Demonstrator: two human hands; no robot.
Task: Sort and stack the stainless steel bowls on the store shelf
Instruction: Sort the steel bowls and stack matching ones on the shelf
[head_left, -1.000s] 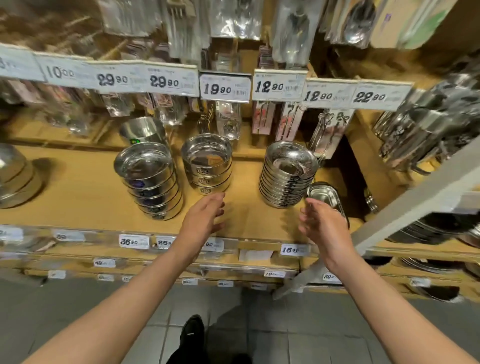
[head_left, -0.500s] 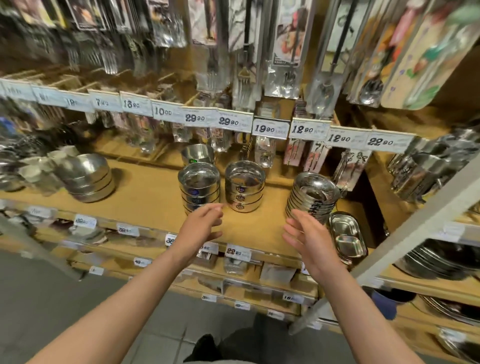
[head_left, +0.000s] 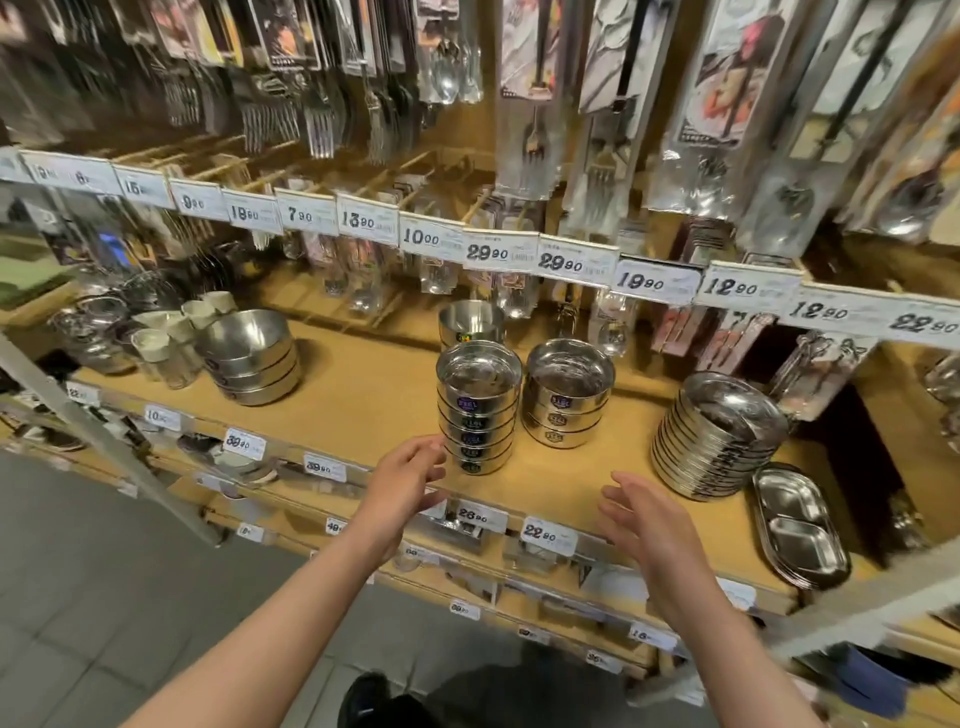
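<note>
Both hands, left hand (head_left: 410, 480) and right hand (head_left: 641, 519), hover with spread, empty grip just before three neat bowl stacks (head_left: 478, 410), while the larger bowls (head_left: 252, 358) far left look unsorted.

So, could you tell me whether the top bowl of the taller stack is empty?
Empty: the top bowl shows only its bare, shiny bottom.

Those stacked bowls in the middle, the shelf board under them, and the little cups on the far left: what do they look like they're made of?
Stacked bowls: polished metal, likely stainless steel; mirror-bright sides throw reflections.
Shelf board: matte tan, probably wood or laminated board; no gloss, even colour.
Little cups: pale and partly see-through, maybe glass or plastic; too blurred to say which.
</note>
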